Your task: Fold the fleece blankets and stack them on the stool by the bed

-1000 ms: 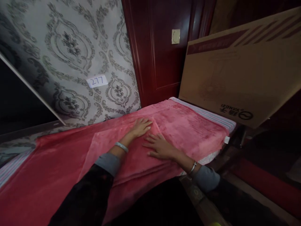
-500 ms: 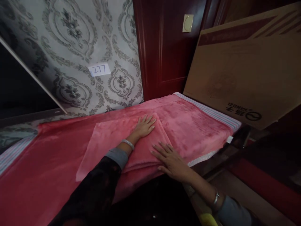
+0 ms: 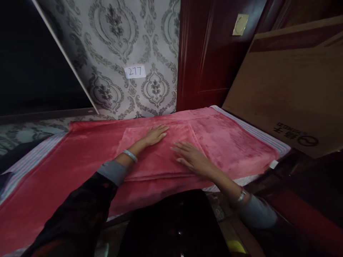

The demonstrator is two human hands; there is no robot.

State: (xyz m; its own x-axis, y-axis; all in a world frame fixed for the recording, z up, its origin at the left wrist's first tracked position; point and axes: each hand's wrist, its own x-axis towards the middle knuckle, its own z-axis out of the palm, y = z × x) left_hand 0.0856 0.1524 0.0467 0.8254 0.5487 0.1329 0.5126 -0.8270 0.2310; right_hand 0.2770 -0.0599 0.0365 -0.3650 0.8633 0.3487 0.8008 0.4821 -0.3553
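A folded pink plush cloth (image 3: 160, 162) lies on a larger pink plush blanket (image 3: 227, 142). My left hand (image 3: 155, 135) rests flat on the upper part of the folded cloth, fingers stretched out to the right. Over the right part of the same cloth is my right hand (image 3: 191, 159), palm down with its fingers extended; whether it presses on the cloth I cannot tell. Neither hand grips anything. Layered folds show along the cloth's near edge, and my left forearm hides part of its left side.
Striped fabric (image 3: 254, 134) shows at both ends beneath the blanket. Behind stand a patterned wall with a paper label (image 3: 135, 71) reading 277 and a dark red door (image 3: 209, 53). A large cardboard box (image 3: 289, 85) leans at right; a dark screen (image 3: 40, 64) stands at left.
The view has turned left, so the wall and box appear further right. My left hand has shifted left across the cloth, apart from the right hand, which remains over its right part.
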